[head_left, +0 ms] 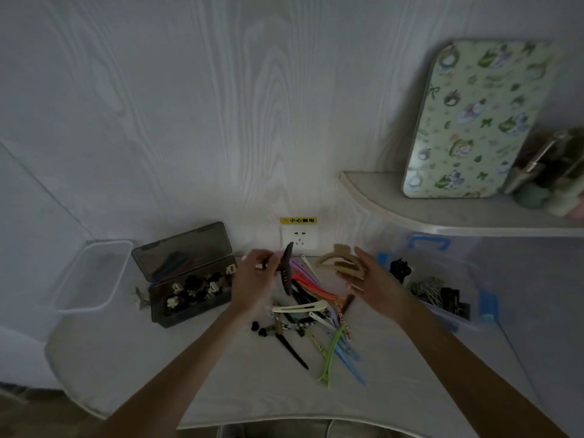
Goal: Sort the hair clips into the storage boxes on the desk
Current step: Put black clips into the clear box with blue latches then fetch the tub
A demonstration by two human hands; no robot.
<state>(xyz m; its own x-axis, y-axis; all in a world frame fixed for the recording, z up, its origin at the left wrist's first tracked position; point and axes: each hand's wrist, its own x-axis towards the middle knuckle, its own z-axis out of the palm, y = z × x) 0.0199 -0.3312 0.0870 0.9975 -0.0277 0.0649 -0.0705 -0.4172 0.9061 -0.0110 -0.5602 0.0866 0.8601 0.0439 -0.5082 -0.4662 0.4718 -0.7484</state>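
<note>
My left hand [252, 276] grips a long dark brown clip [287, 270], held upright above the pile. In my right hand [366, 276] sits a large beige claw clip [339, 263], my fingers curled under it. Below both hands lies a pile of hair clips [316, 314] on the white desk [221, 390]: cream, orange, purple, green, blue and black ones. To the left stands a dark smoky storage box [189, 298] with its lid up, holding several small black and cream claw clips. A clear storage box with blue latches [455, 295] at the right holds dark clips.
An empty clear lid or tray [94, 273] lies at the far left. A wall socket [298, 238] with a yellow label sits behind the pile. A shelf [442, 213] at the upper right carries a floral tin [474, 121] and small items.
</note>
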